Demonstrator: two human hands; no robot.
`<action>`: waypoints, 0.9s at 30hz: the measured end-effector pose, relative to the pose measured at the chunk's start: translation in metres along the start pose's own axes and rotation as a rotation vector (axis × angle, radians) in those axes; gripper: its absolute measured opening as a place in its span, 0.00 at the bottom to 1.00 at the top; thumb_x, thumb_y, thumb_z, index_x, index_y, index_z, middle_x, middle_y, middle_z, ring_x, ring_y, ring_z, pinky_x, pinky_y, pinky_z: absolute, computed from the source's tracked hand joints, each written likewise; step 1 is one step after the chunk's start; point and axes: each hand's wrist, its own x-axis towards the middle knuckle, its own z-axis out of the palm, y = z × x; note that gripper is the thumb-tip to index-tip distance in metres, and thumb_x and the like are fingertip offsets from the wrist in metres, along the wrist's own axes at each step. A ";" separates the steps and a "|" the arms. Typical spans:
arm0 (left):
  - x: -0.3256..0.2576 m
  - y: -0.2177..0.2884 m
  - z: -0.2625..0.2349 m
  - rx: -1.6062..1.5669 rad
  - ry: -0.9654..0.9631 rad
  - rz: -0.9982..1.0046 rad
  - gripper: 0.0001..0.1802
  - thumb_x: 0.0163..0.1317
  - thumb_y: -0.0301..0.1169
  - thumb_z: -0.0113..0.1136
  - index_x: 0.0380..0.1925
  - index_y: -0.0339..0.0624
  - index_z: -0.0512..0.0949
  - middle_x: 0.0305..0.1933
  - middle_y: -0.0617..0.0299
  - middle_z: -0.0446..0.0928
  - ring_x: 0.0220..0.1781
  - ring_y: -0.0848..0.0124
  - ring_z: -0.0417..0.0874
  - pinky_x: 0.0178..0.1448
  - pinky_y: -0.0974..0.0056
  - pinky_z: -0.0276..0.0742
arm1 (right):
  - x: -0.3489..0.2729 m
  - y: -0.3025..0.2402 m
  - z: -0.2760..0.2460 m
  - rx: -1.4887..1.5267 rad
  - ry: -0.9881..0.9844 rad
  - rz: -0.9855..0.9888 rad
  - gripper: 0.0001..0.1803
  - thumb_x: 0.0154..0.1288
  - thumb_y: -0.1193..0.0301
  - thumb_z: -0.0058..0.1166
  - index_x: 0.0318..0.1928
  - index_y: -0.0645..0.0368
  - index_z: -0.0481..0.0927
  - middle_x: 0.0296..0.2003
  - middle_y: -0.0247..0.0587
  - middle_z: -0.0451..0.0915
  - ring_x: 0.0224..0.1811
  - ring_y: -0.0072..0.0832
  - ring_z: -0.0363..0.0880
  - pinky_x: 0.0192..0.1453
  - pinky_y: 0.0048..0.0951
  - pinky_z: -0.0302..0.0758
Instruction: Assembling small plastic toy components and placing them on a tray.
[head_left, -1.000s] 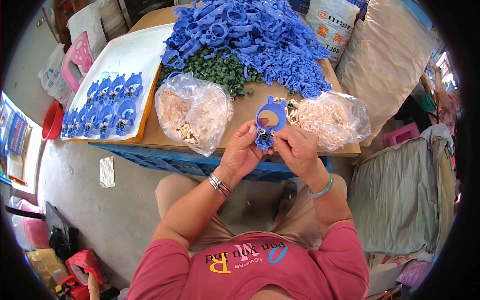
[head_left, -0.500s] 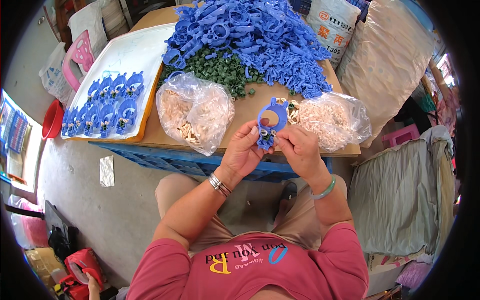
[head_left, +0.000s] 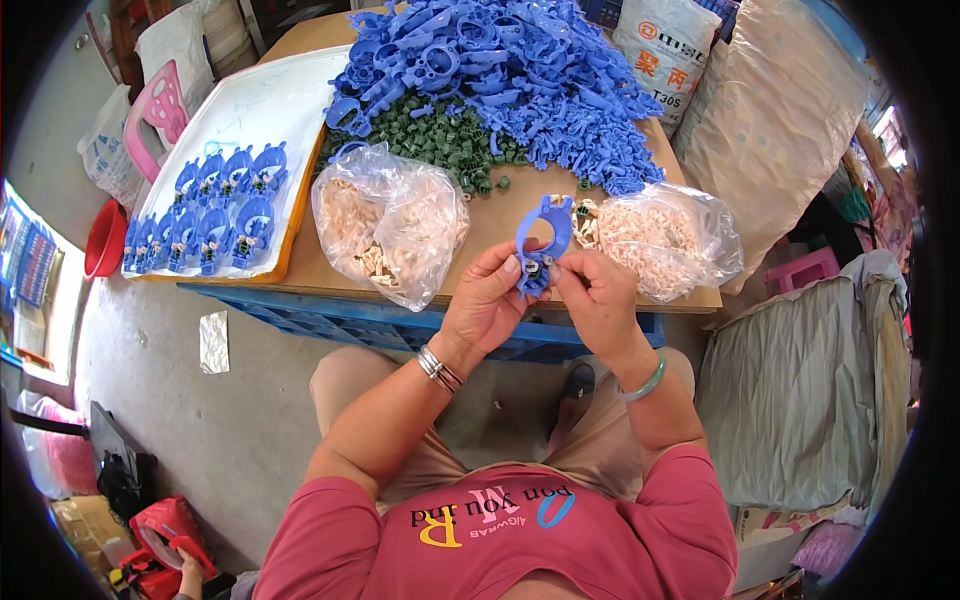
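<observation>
A blue plastic ring-shaped toy part (head_left: 560, 229) with small ears and a figure at its base is gripped between the thumb and fingers of my left hand (head_left: 490, 290), above the table's front edge. My right hand (head_left: 600, 294) pinches at the lower right of that part; whatever small piece is between its fingertips is too hidden to name. Just past my right hand lies a clear bag of small pale pieces (head_left: 655, 240). Another clear bag of pale pieces (head_left: 390, 225) sits left of my left hand.
Heaps of blue plastic parts (head_left: 480, 60) and small dark green pieces (head_left: 430, 140) cover the far table. A white tray (head_left: 265, 110) at left holds rows of assembled blue parts (head_left: 213, 225). Blue crates (head_left: 300, 318) stand under the cardboard top (head_left: 500, 215); sacks (head_left: 660, 50) stand at right.
The blue ring part has turned and tilted slightly in my left hand. My right fingers stay close against its lower end.
</observation>
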 end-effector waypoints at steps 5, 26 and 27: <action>0.000 0.003 -0.003 -0.018 -0.061 -0.043 0.14 0.63 0.32 0.47 0.48 0.40 0.70 0.44 0.57 0.75 0.41 0.67 0.77 0.39 0.61 0.76 | 0.003 0.000 -0.003 -0.247 -0.061 -0.343 0.03 0.49 0.80 0.53 0.27 0.63 0.74 0.21 0.43 0.73 0.22 0.37 0.74 0.24 0.31 0.70; 0.001 0.006 0.002 -0.079 -0.119 -0.083 0.16 0.65 0.34 0.44 0.50 0.39 0.68 0.43 0.55 0.74 0.38 0.64 0.77 0.37 0.61 0.76 | 0.002 0.007 -0.001 0.558 -0.076 0.213 0.04 0.57 0.82 0.51 0.34 0.67 0.71 0.24 0.37 0.75 0.24 0.18 0.75 0.27 0.17 0.73; 0.001 0.005 0.001 -0.075 -0.128 -0.072 0.16 0.64 0.33 0.45 0.50 0.39 0.68 0.44 0.55 0.74 0.39 0.64 0.77 0.38 0.61 0.76 | 0.002 0.008 0.000 0.558 -0.077 0.212 0.04 0.57 0.82 0.51 0.34 0.67 0.71 0.24 0.37 0.75 0.24 0.18 0.75 0.27 0.17 0.73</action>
